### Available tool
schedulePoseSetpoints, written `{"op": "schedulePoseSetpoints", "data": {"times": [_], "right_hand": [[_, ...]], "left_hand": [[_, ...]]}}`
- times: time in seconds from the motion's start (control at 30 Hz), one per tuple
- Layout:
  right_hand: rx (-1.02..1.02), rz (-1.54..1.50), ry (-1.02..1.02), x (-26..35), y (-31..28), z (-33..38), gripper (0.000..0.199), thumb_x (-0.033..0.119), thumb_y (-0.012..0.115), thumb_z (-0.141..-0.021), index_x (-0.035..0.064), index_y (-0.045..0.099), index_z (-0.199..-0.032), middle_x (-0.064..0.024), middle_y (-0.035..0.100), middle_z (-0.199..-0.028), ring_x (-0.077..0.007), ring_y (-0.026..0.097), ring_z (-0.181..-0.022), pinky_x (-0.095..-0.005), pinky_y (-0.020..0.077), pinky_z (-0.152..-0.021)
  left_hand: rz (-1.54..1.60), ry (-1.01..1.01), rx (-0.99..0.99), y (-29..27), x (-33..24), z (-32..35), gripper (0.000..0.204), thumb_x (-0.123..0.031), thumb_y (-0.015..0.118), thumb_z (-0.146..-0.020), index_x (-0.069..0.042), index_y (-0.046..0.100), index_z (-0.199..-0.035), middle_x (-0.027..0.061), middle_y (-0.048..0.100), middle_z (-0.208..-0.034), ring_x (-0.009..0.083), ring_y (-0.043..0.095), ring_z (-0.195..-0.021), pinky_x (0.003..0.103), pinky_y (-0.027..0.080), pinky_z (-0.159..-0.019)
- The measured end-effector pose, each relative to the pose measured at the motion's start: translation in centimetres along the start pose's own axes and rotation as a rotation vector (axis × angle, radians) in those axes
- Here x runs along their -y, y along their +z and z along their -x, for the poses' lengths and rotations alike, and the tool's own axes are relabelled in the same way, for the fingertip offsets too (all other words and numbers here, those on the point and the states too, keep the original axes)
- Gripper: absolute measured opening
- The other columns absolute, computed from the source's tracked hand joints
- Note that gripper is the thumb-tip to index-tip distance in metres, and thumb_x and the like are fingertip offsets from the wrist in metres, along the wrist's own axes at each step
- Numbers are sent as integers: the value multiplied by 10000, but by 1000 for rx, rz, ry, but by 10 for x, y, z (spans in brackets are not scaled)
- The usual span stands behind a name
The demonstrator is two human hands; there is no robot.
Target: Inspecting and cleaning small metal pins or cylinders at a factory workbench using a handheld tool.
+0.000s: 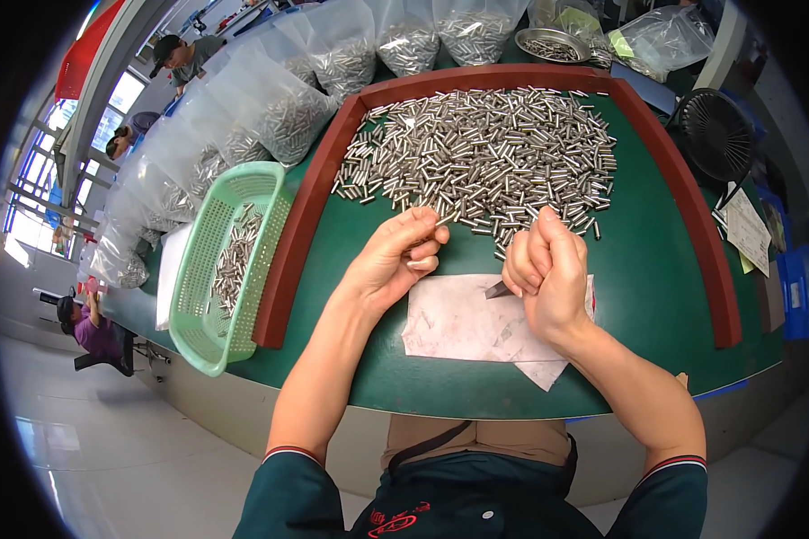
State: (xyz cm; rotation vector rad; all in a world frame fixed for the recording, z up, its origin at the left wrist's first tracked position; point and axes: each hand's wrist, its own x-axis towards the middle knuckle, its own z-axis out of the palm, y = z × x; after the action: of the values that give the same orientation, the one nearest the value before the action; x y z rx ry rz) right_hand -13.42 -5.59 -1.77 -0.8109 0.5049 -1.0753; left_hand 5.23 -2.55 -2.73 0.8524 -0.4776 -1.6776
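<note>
Head | left hand (pixel 394 258): near metal pins (pixel 485 148) | right hand (pixel 548 277): gripping dark tool (pixel 496 290)

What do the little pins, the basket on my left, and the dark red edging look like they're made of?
The pins: metal, probably steel, smooth and bright with sharp glints. The basket: pale green plastic, with moulded-looking perforations in its walls. The edging: probably painted or stained wood, judging by its straight, thick bars, though the coating hides the core.
</note>
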Motion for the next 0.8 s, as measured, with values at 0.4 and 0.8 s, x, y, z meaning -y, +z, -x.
{"op": "schedulePoseSetpoints", "data": {"times": [0.4, 0.8], "right_hand": [[-7, 11, 6, 0, 2, 0, 447, 273, 320, -912, 118, 241, -500, -14, 269, -410, -97, 212, -369, -247, 225, -352], [-10, 19, 12, 1, 2, 0, 441, 269, 299, -919, 127, 230, -507, -10, 243, -405, -103, 192, -374, -251, 218, -355]], "left_hand": [[-155, 23, 52, -1, 3, -1, 131, -85, 533, -840, -26, 528, -957, 52, 550, -781, 36, 357, -529, 167, 296, -468], [-161, -6, 59, 2, 2, 0, 163, -151, 477, -884, -6, 513, -950, 49, 539, -753, 33, 352, -516, 164, 288, -457]]}}
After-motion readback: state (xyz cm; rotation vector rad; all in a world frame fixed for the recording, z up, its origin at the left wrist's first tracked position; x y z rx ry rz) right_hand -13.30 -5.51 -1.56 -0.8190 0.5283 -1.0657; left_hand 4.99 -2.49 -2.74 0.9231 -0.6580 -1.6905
